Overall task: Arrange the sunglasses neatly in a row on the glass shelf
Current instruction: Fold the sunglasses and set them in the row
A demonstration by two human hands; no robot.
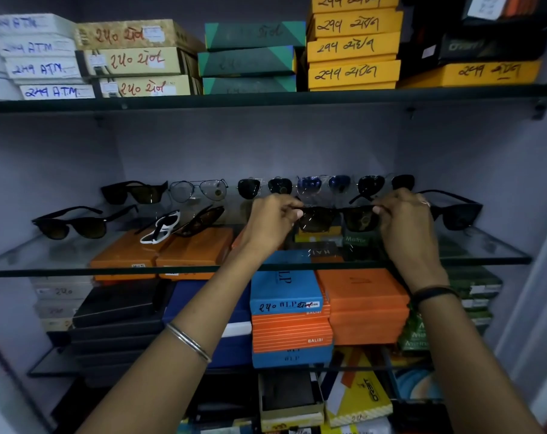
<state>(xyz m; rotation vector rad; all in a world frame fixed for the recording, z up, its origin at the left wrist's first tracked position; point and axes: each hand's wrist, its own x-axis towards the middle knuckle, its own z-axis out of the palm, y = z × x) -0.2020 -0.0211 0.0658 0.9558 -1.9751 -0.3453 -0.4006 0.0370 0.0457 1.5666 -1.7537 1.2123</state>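
Head view looks straight into a cupboard of shelves, and both arms reach in over the glass shelf (485, 245) in the middle. The left hand (270, 220) and the right hand (405, 220) each pinch one end of a dark pair of sunglasses (339, 218), fingers curled round the corners of the frame, so the pair hangs level between them just above the glass, in front of the back row. Whether it touches the shelf I cannot tell.

Behind it, along the back wall, stand a black pair (134, 192), a clear-lensed wire pair (198, 190), a dark round-lensed pair (264, 187), a blue-tinted pair (323, 185) and another dark pair (386, 183), roughly in a line. Nearer the front on the left lies a brown-lensed pair (74, 223), and beside it a white-framed pair (161, 227) leans against a tilted dark pair (201, 220) (those two look jumbled together). A black pair (453, 214) sits off to the right, just beyond the right hand.

A thin metal bangle (189, 342) rings the left forearm, a dark band (433, 292) the right wrist. Orange boxes (363, 296) and a blue box (284, 289) are stacked under the glass; yellow boxes (353, 47) with handwritten prices fill the shelf above
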